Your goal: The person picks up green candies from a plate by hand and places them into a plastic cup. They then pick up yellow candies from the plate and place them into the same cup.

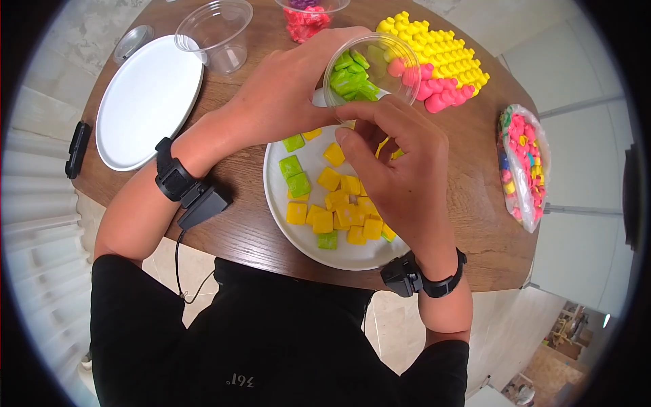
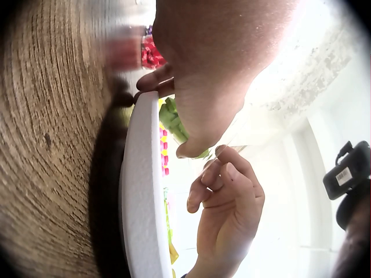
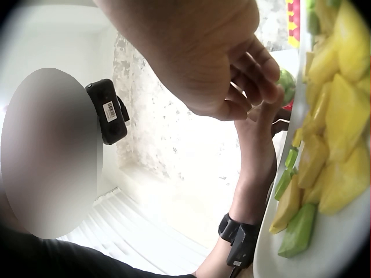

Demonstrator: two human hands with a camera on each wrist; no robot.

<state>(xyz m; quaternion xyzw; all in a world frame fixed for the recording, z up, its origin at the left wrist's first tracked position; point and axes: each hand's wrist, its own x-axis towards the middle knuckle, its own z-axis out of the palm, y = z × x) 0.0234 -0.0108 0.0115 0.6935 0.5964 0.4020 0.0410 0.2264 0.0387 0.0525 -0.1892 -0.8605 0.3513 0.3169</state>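
My left hand (image 1: 285,88) holds a clear plastic cup (image 1: 375,49) over the far side of a round white plate (image 1: 274,197), its thumb along the near side. Several bright green pieces (image 1: 349,80) lie inside the cup. At the near rim my right hand (image 1: 410,159) bends its index finger toward the cup, the thumb apart from it; nothing shows between them. Small square yellow pieces (image 1: 342,214) are heaped on the plate. Among them are some green squares (image 1: 290,166). The right wrist view shows yellow pieces (image 3: 345,116) close beside the right hand.
An empty white oval plate (image 1: 149,102) lies at the left, near an empty clear cup (image 1: 227,37). Another cup with red pieces (image 1: 305,24) stands at the back. Yellow and pink bottle-shaped pieces (image 1: 434,54) stand in rows; a bag of colourful pieces (image 1: 522,166) sits at the right edge.
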